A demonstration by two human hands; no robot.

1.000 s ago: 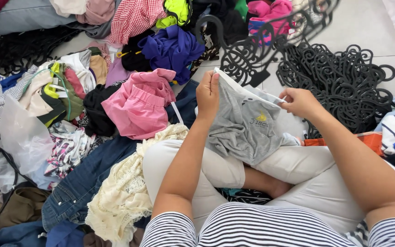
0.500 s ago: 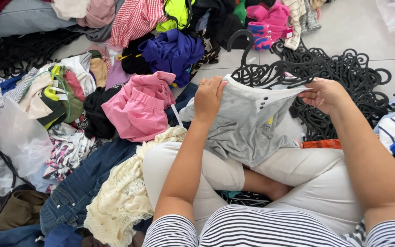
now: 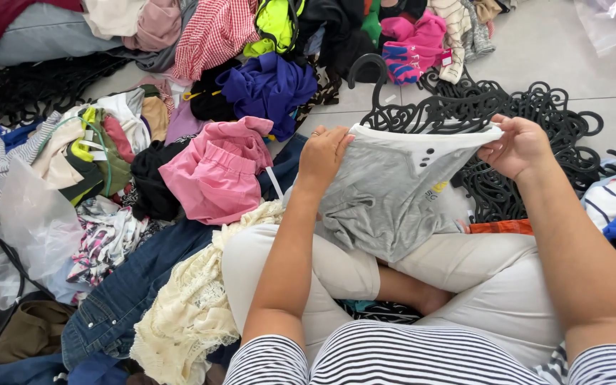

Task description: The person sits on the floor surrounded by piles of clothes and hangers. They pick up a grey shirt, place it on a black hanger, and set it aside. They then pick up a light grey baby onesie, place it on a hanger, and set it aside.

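Note:
A small grey garment (image 3: 386, 196) with white trim hangs over my lap on a black ornate plastic hanger (image 3: 422, 114). My left hand (image 3: 324, 153) grips the garment's left shoulder at the hanger's end. At the other end, my right hand (image 3: 517, 146) pinches the right shoulder and stretches the neckline taut. The hanger's hook points up and away from me. I sit cross-legged in light trousers.
A heap of black hangers (image 3: 536, 142) lies on the tiled floor behind the garment. Piles of clothes surround my left: a pink garment (image 3: 215, 171), a blue top (image 3: 269, 85), denim (image 3: 122, 299), cream lace (image 3: 194, 306). A clear plastic bag (image 3: 33, 221) lies far left.
The hanger has gone into the grey garment's neck. Both hands moved apart along its shoulders, spreading the garment flat and lifting it slightly.

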